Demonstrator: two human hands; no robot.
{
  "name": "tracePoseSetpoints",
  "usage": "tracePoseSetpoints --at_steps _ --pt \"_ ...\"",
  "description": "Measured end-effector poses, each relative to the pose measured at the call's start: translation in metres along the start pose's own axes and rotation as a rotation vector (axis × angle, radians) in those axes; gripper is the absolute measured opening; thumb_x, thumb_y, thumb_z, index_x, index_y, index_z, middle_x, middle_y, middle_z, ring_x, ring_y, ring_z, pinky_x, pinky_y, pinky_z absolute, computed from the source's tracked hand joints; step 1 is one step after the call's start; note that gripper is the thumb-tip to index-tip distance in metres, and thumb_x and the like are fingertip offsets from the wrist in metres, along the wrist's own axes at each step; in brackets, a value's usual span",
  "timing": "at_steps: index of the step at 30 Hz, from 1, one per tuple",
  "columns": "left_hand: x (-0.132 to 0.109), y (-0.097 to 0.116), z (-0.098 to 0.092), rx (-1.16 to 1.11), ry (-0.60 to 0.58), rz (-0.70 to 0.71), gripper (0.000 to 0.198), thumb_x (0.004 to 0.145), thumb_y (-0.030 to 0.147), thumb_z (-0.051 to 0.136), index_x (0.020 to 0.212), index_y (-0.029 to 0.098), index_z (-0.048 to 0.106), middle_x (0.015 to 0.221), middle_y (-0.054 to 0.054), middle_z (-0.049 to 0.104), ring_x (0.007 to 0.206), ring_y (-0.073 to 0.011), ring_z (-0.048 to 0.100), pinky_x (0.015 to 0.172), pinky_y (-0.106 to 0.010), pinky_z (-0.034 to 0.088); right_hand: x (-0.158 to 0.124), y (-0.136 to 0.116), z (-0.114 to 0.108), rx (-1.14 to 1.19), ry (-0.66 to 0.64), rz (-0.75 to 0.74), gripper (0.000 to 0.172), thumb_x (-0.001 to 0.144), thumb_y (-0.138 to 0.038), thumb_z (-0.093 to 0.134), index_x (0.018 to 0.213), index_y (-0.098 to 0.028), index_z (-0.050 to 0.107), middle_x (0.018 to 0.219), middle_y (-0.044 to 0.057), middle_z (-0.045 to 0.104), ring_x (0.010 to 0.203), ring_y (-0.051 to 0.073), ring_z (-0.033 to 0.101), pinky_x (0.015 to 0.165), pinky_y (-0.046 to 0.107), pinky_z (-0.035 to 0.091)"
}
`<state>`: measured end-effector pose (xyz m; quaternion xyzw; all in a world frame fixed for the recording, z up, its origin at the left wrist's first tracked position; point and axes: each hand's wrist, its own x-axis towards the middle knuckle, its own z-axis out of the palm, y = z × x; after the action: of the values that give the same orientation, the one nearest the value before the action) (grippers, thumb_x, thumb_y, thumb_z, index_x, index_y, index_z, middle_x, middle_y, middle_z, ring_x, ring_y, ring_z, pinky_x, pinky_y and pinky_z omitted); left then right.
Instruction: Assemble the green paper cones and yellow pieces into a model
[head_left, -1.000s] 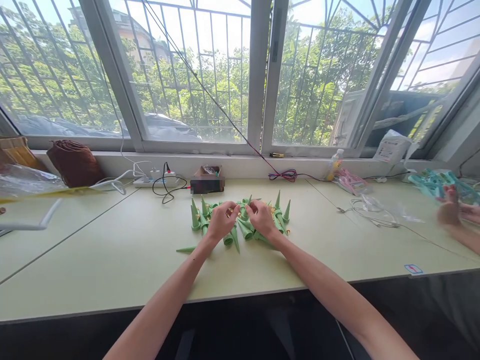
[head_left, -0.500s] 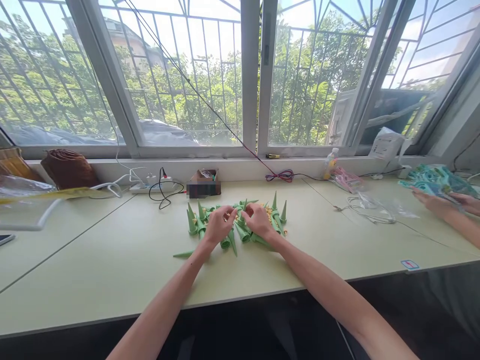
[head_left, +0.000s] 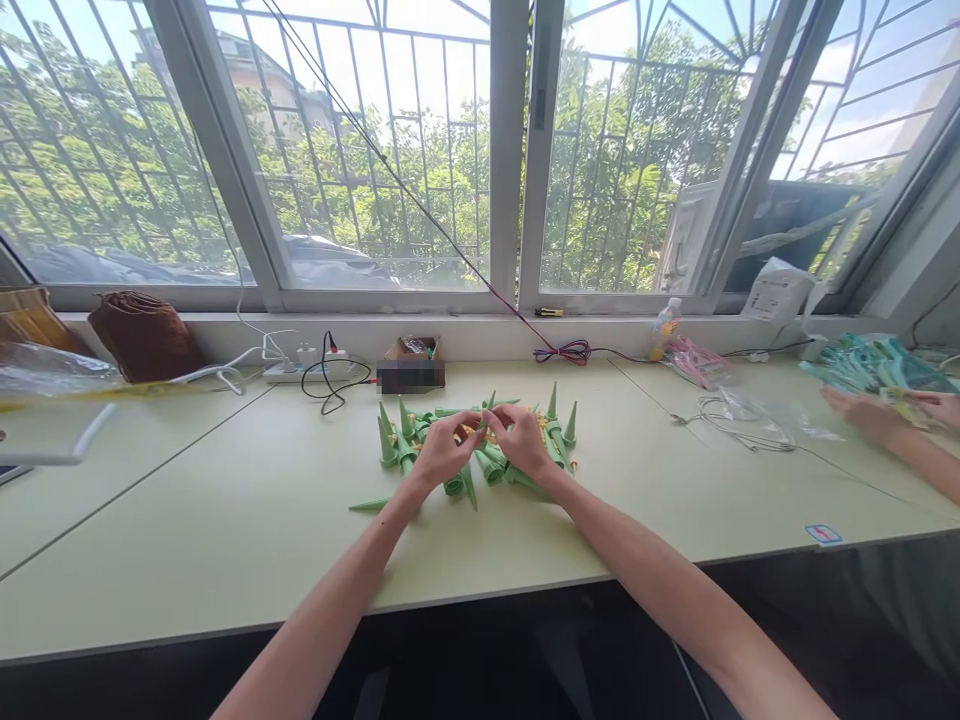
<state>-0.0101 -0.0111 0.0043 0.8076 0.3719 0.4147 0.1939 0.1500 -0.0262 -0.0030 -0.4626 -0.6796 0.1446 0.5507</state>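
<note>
A pile of green paper cones lies on the pale green table, some upright, some on their sides, with small yellow bits among them. My left hand and my right hand are over the middle of the pile, fingertips almost meeting. Both pinch closed on something small between them; I cannot make out what it is. One cone lies apart at the lower left of the pile.
A power strip with cables, a small cardboard box and a brown bundle line the window sill side. Red wire and a plastic bag with white cable lie right. Another person's hands hold teal sheets at far right.
My fingertips have drawn closer together over the pile. The other person's hands shifted and now hold the teal sheets lower over the table.
</note>
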Motion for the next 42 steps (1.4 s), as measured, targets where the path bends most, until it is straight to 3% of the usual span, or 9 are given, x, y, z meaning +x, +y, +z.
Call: tracePoseSetpoints --at_steps 6,10,13,18,24,31,36,42 --pt "0.0 -0.004 0.002 0.02 0.015 -0.025 0.026 0.085 0.037 0.056 0.097 0.017 0.067 0.077 -0.004 0.069 0.063 -0.0135 0.061 0.058 -0.024 0.051 0.002 0.004 -0.001 0.002 0.062 0.035 0.049 0.097 -0.05 0.039 0.069 -0.017 0.062 0.066 0.003 0.064 0.062 0.013 0.055 0.062 0.024 0.04" --pt "0.0 0.003 -0.005 0.071 0.129 -0.026 0.022 0.082 0.037 0.059 0.087 0.016 0.064 0.075 -0.003 0.066 0.058 -0.0115 0.056 0.054 -0.023 0.049 0.004 0.007 0.0 0.012 0.093 0.031 0.049 0.098 -0.05 0.039 0.071 -0.017 0.062 0.067 0.003 0.064 0.06 0.013 0.055 0.061 0.024 0.039" --pt "-0.002 0.013 -0.024 0.118 0.24 -0.035 0.023 0.081 0.04 0.06 0.084 0.017 0.062 0.078 -0.003 0.065 0.057 -0.0107 0.055 0.054 -0.023 0.05 0.004 0.009 0.002 -0.016 0.085 0.016 0.049 0.098 -0.05 0.038 0.071 -0.017 0.062 0.067 0.003 0.064 0.06 0.013 0.054 0.061 0.024 0.038" --pt "-0.019 0.02 -0.07 0.132 0.296 -0.105 0.027 0.08 0.045 0.061 0.078 0.018 0.061 0.073 -0.001 0.063 0.057 -0.0104 0.055 0.052 -0.021 0.049 0.003 0.01 0.006 -0.014 0.057 -0.031 0.049 0.099 -0.048 0.038 0.068 -0.017 0.06 0.065 0.003 0.063 0.06 0.013 0.053 0.062 0.025 0.038" --pt "-0.05 -0.001 -0.105 0.231 0.343 -0.207 0.026 0.078 0.045 0.06 0.084 0.02 0.06 0.079 -0.001 0.065 0.059 -0.0113 0.059 0.054 -0.022 0.051 0.001 0.002 0.005 -0.03 0.017 -0.028 0.049 0.098 -0.047 0.037 0.064 -0.018 0.057 0.063 0.003 0.061 0.06 0.014 0.052 0.063 0.026 0.038" --pt "-0.066 -0.032 -0.101 0.388 0.159 -0.238 0.023 0.076 0.042 0.058 0.07 0.021 0.054 0.066 0.0 0.065 0.054 -0.0138 0.061 0.056 -0.026 0.05 -0.001 0.002 0.003 -0.031 0.002 -0.037 0.048 0.098 -0.046 0.038 0.063 -0.019 0.056 0.061 0.002 0.059 0.059 0.014 0.052 0.063 0.026 0.038" --pt "-0.067 -0.037 -0.097 0.279 0.134 -0.345 0.03 0.074 0.05 0.059 0.072 0.021 0.052 0.067 0.0 0.066 0.05 -0.015 0.062 0.048 -0.025 0.05 -0.001 0.003 0.002 -0.022 -0.001 -0.03 0.049 0.099 -0.046 0.037 0.063 -0.019 0.056 0.062 0.003 0.06 0.059 0.014 0.052 0.062 0.026 0.038" --pt "-0.071 -0.039 -0.099 0.243 0.128 -0.36 0.033 0.074 0.053 0.059 0.071 0.021 0.052 0.071 -0.001 0.067 0.051 -0.0149 0.063 0.046 -0.024 0.051 0.001 0.007 0.003 -0.018 0.017 -0.025 0.049 0.098 -0.048 0.038 0.064 -0.018 0.058 0.066 0.004 0.063 0.06 0.014 0.053 0.063 0.026 0.039"
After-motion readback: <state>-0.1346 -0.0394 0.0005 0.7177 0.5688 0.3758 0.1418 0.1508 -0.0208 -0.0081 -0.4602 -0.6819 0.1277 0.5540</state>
